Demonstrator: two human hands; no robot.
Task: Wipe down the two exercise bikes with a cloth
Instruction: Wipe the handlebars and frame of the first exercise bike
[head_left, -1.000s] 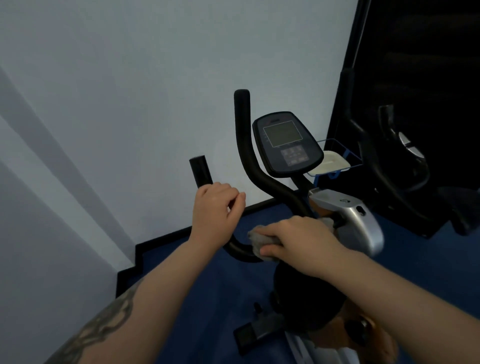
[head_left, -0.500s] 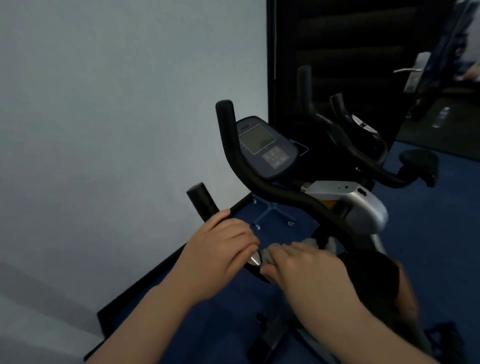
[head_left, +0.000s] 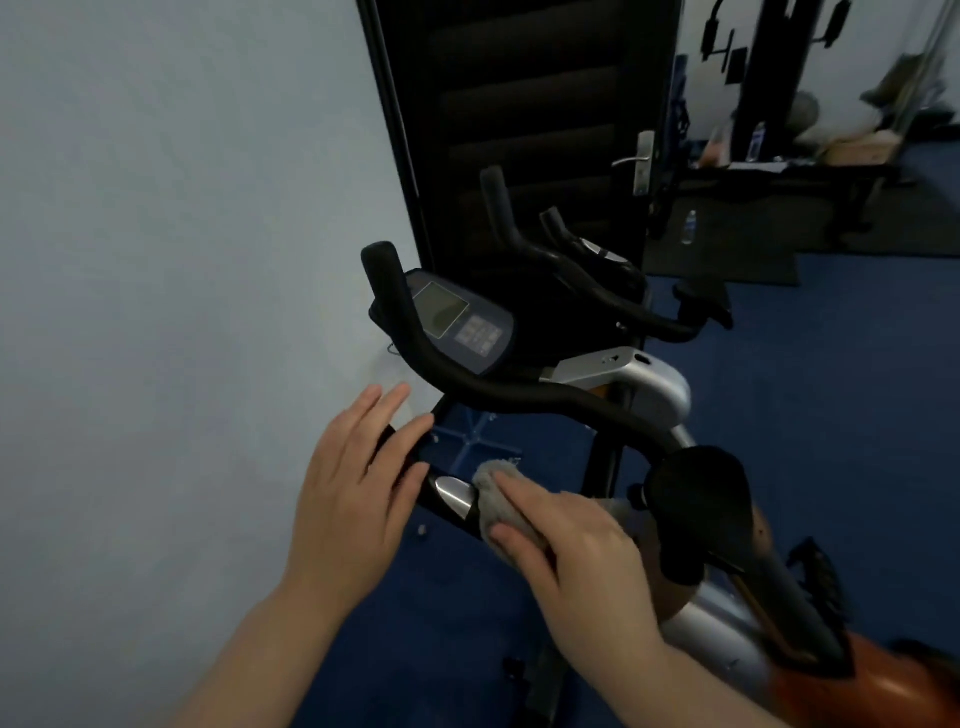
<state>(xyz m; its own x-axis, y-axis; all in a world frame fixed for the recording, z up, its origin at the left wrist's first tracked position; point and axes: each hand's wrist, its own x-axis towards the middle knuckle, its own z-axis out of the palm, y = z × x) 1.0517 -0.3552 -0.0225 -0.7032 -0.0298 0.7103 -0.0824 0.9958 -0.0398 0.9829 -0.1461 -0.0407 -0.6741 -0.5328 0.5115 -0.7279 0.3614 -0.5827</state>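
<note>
Blue carpet floor (head_left: 857, 415) runs under everything, and a pale wall (head_left: 182, 208) fills the whole side beyond the left hand (head_left: 353, 499). That left hand lies flat with fingers straight and spread over the near end of the black handlebar (head_left: 519, 397), gripping nothing. Just beside it, the right hand (head_left: 566, 540) presses a grey cloth (head_left: 493, 499) onto the same bar, thumb and fingers curled round the wad. Between the two hands a silver sensor plate (head_left: 453, 496) shows on the grip, the cloth touching its edge.

Up past the left fingertips, the near exercise bike (head_left: 649, 387) carries its console (head_left: 462, 325), screen tilted toward the camera, and its other handlebar horn rises upright beside it. Right of the right hand sits the black saddle (head_left: 701, 499), close to the wrist, with an orange and silver frame below it. Beyond the console stands the second bike (head_left: 587, 270), dark, set against a black door (head_left: 519, 130) with a metal handle (head_left: 636, 161). Further off past the door's edge the room opens out to a dark mat (head_left: 727, 249) and gym equipment, too blurred to name. Open carpet lies to the right of the saddle; on the left-hand side the wall stands near.
</note>
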